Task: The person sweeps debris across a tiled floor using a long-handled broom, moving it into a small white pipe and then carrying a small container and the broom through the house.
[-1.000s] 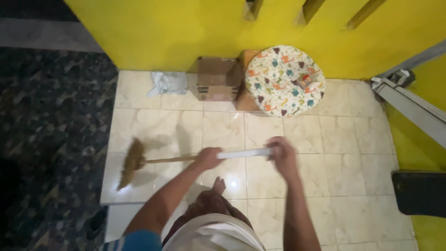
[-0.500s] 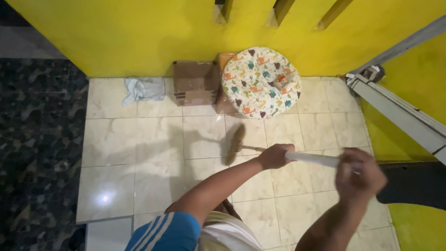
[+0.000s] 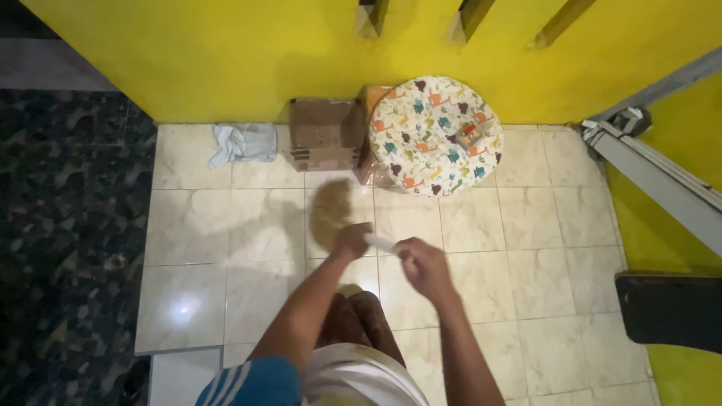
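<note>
Broom (image 3: 332,213) swung back from the right, now blurred over the cream tile floor (image 3: 481,225) just below the cardboard box (image 3: 325,134), handle pointing at the body. Left hand (image 3: 352,240) and right hand (image 3: 423,267) both curled tight round the white handle, closer together than before. Ahead: yellow wall (image 3: 226,60), patterned round cushion (image 3: 435,135), crumpled cloth (image 3: 242,142); open tiles left and right, dark patterned floor (image 3: 68,225) past the left edge

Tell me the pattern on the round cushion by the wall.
Round cushion: cream with small multicoloured animal shapes, head view.
</note>
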